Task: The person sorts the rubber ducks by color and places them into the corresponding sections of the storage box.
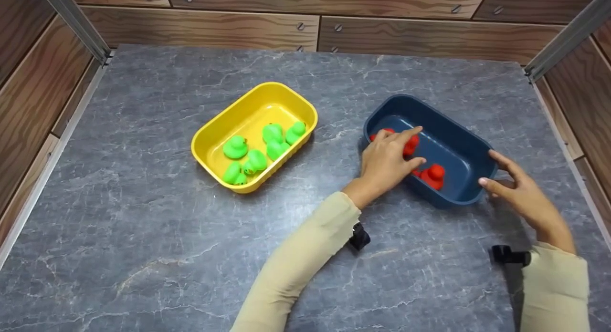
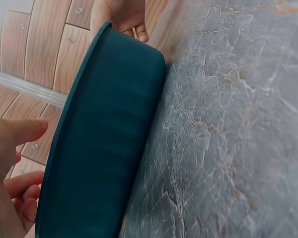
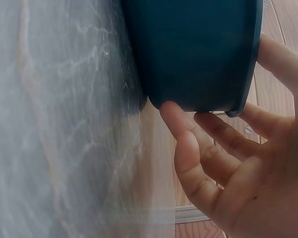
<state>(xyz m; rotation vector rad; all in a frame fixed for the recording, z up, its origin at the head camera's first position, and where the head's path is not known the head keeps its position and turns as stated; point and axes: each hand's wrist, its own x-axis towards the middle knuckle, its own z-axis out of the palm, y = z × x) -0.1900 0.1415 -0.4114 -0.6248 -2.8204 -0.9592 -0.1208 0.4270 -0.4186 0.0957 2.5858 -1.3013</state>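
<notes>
In the head view, a dark blue tub (image 1: pixel 458 136) holds red toy ducks (image 1: pixel 433 177) along its near left side. My left hand (image 1: pixel 386 155) reaches over that side, above some of the ducks, with thumb and index finger spread apart. In the left wrist view, its fingers (image 2: pixel 27 130) show over the rim with nothing visible between them; the lower fingertips and ducks are hidden by the wall. My right hand (image 1: pixel 520 189) holds the tub's right corner, thumb and fingers on either side. In the right wrist view, fingertips (image 3: pixel 174 116) touch the end wall's outside.
Left of the blue tub, a yellow tub (image 1: pixel 210 127) contains several green toy ducks (image 1: pixel 235 147). Both stand on a grey marbled table (image 1: pixel 143 217). Wood-patterned walls (image 1: pixel 200 29) enclose the back and sides. Black wrist mounts (image 1: pixel 360 236) hang below the sleeves.
</notes>
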